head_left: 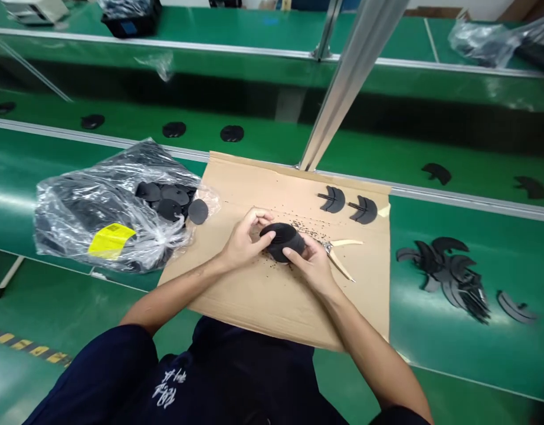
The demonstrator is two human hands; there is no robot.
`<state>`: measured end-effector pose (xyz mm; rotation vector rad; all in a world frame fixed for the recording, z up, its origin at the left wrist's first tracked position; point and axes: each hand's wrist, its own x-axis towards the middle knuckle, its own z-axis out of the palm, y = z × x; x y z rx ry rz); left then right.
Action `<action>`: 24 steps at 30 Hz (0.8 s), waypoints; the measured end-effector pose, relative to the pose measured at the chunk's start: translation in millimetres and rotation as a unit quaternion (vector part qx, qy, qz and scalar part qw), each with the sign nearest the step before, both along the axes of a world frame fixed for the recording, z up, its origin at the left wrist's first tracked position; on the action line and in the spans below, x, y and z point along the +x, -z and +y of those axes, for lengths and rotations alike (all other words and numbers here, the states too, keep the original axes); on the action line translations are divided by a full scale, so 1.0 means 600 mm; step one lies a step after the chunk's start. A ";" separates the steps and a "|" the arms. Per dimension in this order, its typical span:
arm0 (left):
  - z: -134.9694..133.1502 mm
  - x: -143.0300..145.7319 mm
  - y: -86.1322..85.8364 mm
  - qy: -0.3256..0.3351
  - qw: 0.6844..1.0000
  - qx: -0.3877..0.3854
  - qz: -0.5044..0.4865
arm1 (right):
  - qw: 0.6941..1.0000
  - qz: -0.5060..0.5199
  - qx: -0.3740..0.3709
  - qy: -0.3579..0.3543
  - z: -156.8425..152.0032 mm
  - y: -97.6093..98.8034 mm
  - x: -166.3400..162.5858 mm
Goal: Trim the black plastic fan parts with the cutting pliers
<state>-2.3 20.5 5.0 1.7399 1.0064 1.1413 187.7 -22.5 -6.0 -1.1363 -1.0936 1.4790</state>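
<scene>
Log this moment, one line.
left hand: holding black ribbed part | right hand: holding same part | pliers: on cardboard, handles spread | two curved black pieces: on cardboard

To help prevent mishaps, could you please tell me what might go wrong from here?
The black stack, held between the left hand and right hand, might slip apart. The pliers lie splayed near the right hand, which could knock them. Black crumbs scattered on the cardboard might cling to the stack.
</scene>
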 end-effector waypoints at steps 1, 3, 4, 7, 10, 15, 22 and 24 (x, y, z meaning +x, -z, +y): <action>-0.005 0.004 0.001 0.002 0.999 0.032 0.036 | 1.000 0.001 -0.002 0.011 -0.001 0.003 0.001; -0.008 0.006 0.002 0.012 0.989 0.097 0.109 | 1.000 -0.001 -0.008 0.027 -0.004 0.009 0.002; -0.007 0.005 0.004 0.016 0.984 0.119 0.135 | 1.000 -0.001 -0.011 0.029 -0.005 0.012 0.002; -0.006 0.001 0.011 0.010 0.979 0.131 0.155 | 0.999 0.003 -0.028 0.025 -0.010 0.016 -0.001; -0.010 -0.002 0.018 -0.011 0.982 0.108 0.151 | 0.998 0.019 -0.053 0.020 -0.013 0.018 -0.005; -0.016 -0.005 0.027 -0.043 0.970 0.167 0.174 | 0.997 0.018 -0.071 0.028 -0.011 0.019 -0.005; -0.017 -0.006 0.029 -0.029 0.977 0.136 0.163 | 0.998 -0.008 -0.057 0.024 -0.012 0.016 0.000; -0.019 -0.004 0.030 -0.026 0.979 0.128 0.157 | 0.998 -0.021 -0.050 0.022 -0.012 0.016 0.000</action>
